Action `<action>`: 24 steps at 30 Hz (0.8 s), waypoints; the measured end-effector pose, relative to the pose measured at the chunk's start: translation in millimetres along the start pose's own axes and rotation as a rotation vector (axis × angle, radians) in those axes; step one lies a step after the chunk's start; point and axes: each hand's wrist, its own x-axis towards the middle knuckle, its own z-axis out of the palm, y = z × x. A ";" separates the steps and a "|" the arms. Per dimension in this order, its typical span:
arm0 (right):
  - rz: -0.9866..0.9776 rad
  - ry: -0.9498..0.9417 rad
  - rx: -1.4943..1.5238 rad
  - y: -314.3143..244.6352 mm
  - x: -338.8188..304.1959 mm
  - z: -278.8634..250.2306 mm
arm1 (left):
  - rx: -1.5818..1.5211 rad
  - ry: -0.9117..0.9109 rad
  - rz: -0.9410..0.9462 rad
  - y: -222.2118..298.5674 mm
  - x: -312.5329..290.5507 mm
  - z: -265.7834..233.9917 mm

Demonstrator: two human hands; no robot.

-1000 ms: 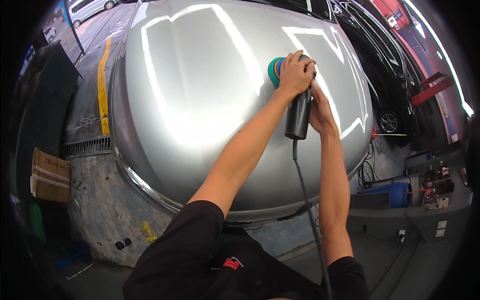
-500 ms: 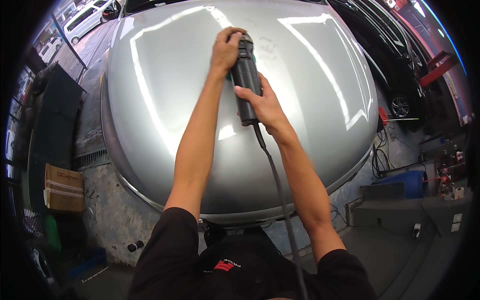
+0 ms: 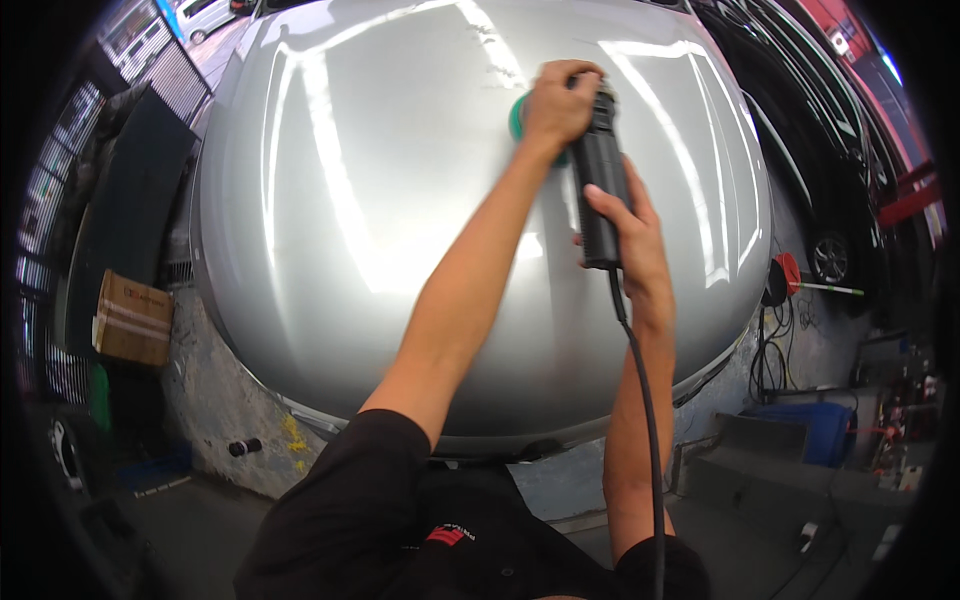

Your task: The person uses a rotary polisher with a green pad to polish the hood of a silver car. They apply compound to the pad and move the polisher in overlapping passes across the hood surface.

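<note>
A black corded polisher [image 3: 598,190] rests with its green pad [image 3: 518,116] on a silver car hood [image 3: 400,200]. My left hand [image 3: 562,104] is closed over the head end of the polisher, its fingers curled round the front. Around the body near the cord end, my right hand [image 3: 636,226] is wrapped, with the thumb lying on top. The black cord [image 3: 645,390] runs from the tool back along my right forearm. Smeary residue marks [image 3: 500,60] lie on the hood beyond my left hand. Most of the pad is hidden under my left hand and the tool.
A black car [image 3: 800,140] stands close on the right. Coiled hoses [image 3: 775,350] and a blue bin [image 3: 820,420] are at the front right. On the left are a cardboard box [image 3: 135,318] and a dark panel [image 3: 125,210]. A small black cylinder [image 3: 244,447] lies on the floor.
Both hands have moved the polisher to the right across the hood, keeping their grip. The green pad now shows more clearly on the tool's left side. The view has shifted slightly.
</note>
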 end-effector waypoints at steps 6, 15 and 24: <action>0.042 0.071 -0.051 -9.7 -5.3 -64.0 | -0.002 -0.126 -0.005 11.7 -21.8 96.5; 0.059 0.018 -0.048 -15.0 33.9 -4.8 | 0.011 -0.131 -0.023 -7.7 31.7 42.6; 0.001 -0.167 -0.146 -24.2 85.0 136.8 | 0.035 0.014 0.041 -45.4 123.6 -112.8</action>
